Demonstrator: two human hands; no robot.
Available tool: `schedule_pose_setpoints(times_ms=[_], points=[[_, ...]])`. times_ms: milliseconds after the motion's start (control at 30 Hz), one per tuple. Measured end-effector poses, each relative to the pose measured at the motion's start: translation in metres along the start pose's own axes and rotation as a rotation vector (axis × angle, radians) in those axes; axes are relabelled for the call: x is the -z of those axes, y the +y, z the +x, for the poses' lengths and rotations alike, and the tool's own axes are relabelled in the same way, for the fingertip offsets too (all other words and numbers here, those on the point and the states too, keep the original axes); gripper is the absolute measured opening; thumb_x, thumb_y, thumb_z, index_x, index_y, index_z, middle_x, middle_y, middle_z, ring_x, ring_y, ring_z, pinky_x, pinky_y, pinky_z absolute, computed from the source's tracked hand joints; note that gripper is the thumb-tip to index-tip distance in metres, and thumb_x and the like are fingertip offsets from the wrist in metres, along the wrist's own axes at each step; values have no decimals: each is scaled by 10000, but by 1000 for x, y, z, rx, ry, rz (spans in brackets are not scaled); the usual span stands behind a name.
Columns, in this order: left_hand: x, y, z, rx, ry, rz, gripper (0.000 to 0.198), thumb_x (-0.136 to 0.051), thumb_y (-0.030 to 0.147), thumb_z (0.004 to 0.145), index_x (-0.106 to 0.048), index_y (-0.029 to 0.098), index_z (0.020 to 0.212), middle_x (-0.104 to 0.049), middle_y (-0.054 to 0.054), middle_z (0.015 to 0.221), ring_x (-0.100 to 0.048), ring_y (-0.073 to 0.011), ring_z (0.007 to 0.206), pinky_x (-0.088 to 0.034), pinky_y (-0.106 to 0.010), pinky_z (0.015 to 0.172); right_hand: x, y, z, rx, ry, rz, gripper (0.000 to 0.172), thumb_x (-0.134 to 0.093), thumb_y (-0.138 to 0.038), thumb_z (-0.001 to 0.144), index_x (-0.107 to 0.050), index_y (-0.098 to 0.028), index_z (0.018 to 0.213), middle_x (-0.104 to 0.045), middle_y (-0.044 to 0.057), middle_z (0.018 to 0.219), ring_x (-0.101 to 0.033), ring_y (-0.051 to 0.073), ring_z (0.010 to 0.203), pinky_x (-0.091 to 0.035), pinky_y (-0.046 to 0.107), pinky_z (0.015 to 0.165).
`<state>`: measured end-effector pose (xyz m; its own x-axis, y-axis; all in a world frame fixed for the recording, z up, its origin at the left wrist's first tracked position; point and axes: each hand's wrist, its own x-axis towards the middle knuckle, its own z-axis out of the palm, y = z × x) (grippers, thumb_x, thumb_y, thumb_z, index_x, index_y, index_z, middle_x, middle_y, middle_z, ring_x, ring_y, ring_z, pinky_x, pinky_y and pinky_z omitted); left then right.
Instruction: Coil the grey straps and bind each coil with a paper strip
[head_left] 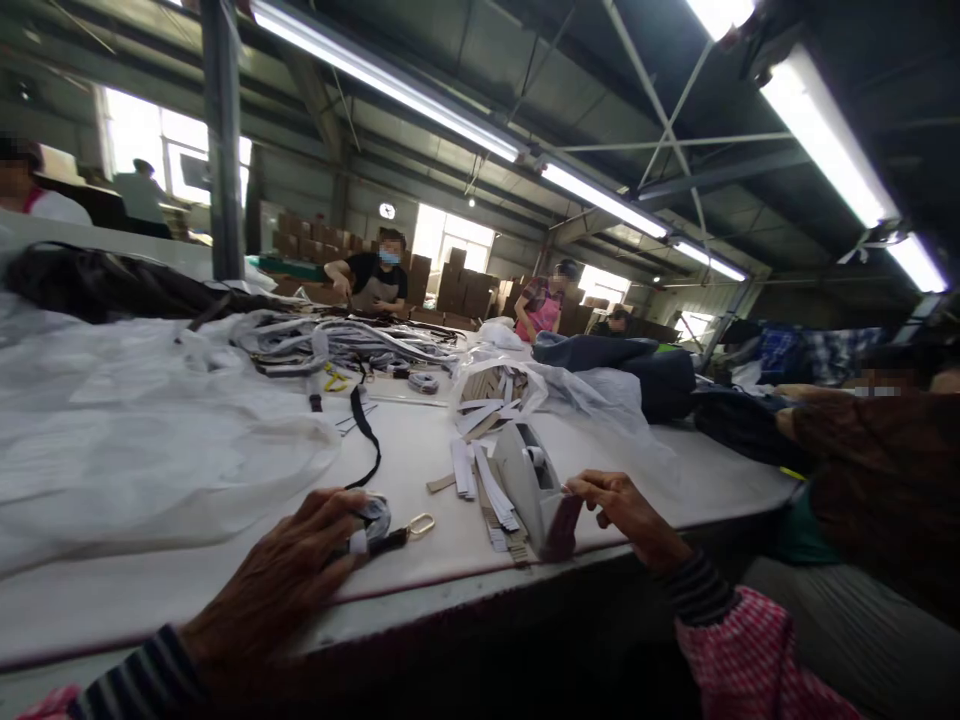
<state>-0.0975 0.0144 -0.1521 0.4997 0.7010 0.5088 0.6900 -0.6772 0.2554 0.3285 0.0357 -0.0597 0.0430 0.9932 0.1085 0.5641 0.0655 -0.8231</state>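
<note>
My left hand (281, 580) lies on the white table (150, 590) near its front edge, fingers curled over a small bundled strap piece (373, 520) with a gold clasp (421, 525) sticking out to the right. My right hand (626, 510) reaches to the front end of a grey tape dispenser (529, 485), fingertips pinched at its cutter end. White and tan paper strips (480, 480) lie beside the dispenser. A black strap (365, 430) runs up the table from my left hand.
A big sheet of clear plastic (127, 430) covers the table's left. Bundles of straps (337, 345), a plastic bag of card pieces (495, 385) and dark garments (637, 365) lie further back. A person in brown sleeves (877, 460) sits at right; other workers stand behind.
</note>
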Motion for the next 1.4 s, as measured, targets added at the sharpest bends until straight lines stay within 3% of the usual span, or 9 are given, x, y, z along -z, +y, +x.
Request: schedule_pose_setpoints(times_ms=[100, 300, 467, 667, 867, 1100, 1167, 1233, 1400], points=[[2, 0, 2, 13, -18, -4, 234, -493, 266, 1012, -726, 295, 1007, -679, -35, 1304, -564, -254, 1274, -550, -388, 1008, -7, 2, -1, -75, 13, 112, 314, -718, -486, 695, -696, -175, 670, -545, 6, 686, -452, 156, 695, -336, 241, 539], [-6, -6, 0, 24, 78, -47, 226, -523, 309, 998, -749, 310, 993, -687, -35, 1318, -586, -264, 1253, -544, -389, 1024, -15, 5, 0, -207, 119, 306, 285, -745, -451, 624, -670, -183, 687, -566, 9, 717, -468, 153, 688, -368, 258, 582], [-14, -15, -6, -78, 39, -4, 262, -512, 274, 996, -757, 354, 1045, -717, -17, 1279, -555, -280, 1305, -440, -480, 1140, -24, 4, -21, -122, 269, 426, 311, -780, -455, 637, -612, -201, 701, -546, -13, 777, -464, 140, 735, -390, 233, 607], [-15, -13, -5, 131, 76, -27, 209, -574, 416, 981, -738, 287, 990, -648, -42, 1376, -580, -281, 1255, -530, -429, 1046, -40, 20, -60, -166, 222, 600, 423, -830, -519, 655, -583, -198, 776, -563, -9, 769, -498, 125, 669, -369, 205, 517], [-17, -8, -3, 140, 100, -114, 221, -595, 457, 949, -733, 293, 894, -691, -35, 1303, -600, -304, 1200, -532, -469, 1011, -50, 42, -50, -138, 240, 511, 452, -804, -573, 674, -550, -206, 750, -527, -52, 620, -391, 75, 486, -234, 187, 431], [9, 32, -6, 429, 131, -415, 201, -643, 413, 902, -656, 245, 793, -652, -43, 1360, -576, -321, 1241, -462, -497, 1051, -52, 66, -68, -153, 265, 349, 481, -847, -586, 622, -570, -193, 621, -454, -60, 511, -356, 76, 462, -263, 201, 423], [15, 47, -2, 481, 138, -511, 196, -649, 387, 905, -633, 238, 778, -640, -39, 1374, -577, -309, 1246, -453, -488, 1057, -67, 59, -79, -150, 217, 414, 490, -838, -618, 657, -588, -199, 690, -472, -59, 557, -372, 75, 480, -289, 196, 437], [16, 58, 1, 486, 186, -528, 178, -664, 366, 909, -626, 238, 792, -635, -36, 1376, -574, -297, 1251, -441, -484, 1070, -91, 38, -89, -138, 50, 527, 460, -820, -598, 735, -582, -206, 760, -491, -59, 602, -375, 69, 486, -277, 189, 437], [3, 67, 2, 310, 292, -344, 86, -660, 267, 933, -635, 240, 856, -634, -44, 1370, -534, -276, 1287, -435, -479, 1091, -173, -33, -96, -58, -267, 845, 437, -753, -551, 850, -499, -208, 756, -487, -69, 601, -332, 49, 443, -195, 186, 397]])
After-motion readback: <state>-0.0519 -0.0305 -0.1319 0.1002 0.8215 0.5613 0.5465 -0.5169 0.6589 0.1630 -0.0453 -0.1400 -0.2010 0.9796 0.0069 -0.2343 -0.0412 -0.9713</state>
